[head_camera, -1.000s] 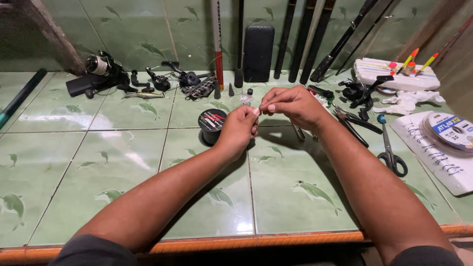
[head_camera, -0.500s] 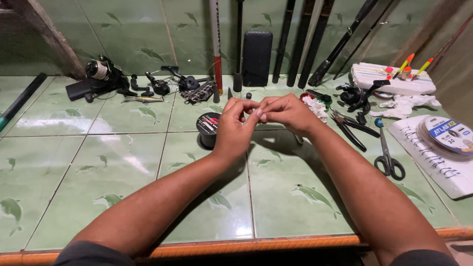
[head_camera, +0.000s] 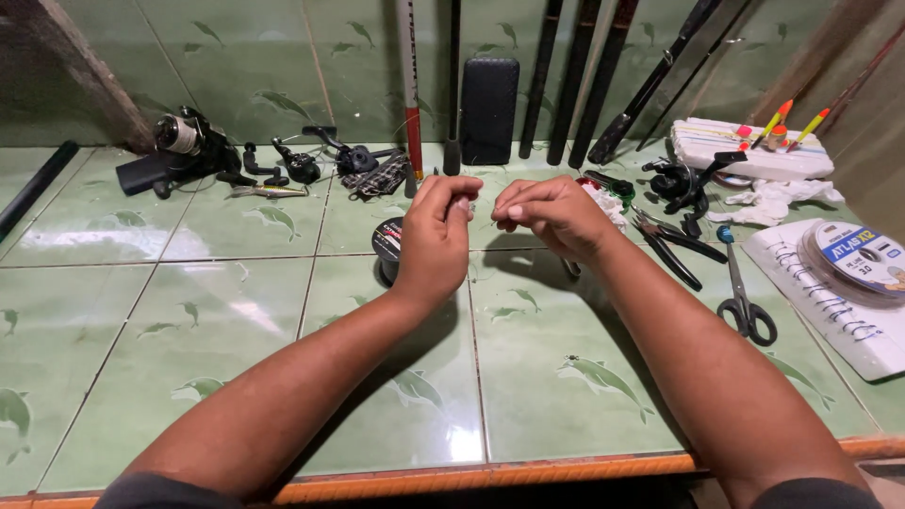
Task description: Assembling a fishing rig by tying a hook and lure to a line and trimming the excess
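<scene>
Hovering above the green tiled surface, the left hand and the right hand face each other with fingertips nearly meeting, each grip pressed together thumb to forefinger as if pinching something very fine; whatever lies between them is too thin to make out. Just below and slightly left of the left grip, a dark spool of line rests on the surface, partly hidden by that hand. To the right of the right grip lie black pliers, and further right blue-tipped scissors, then a round line spool on a white spiral-bound pad. Beyond the grips, rods and a dark rectangular case lean against the tiled wall. Far left of the left grip sits a spinning reel with small black parts beside it. Beyond the right grip, a white foam block carries bright floats.
</scene>
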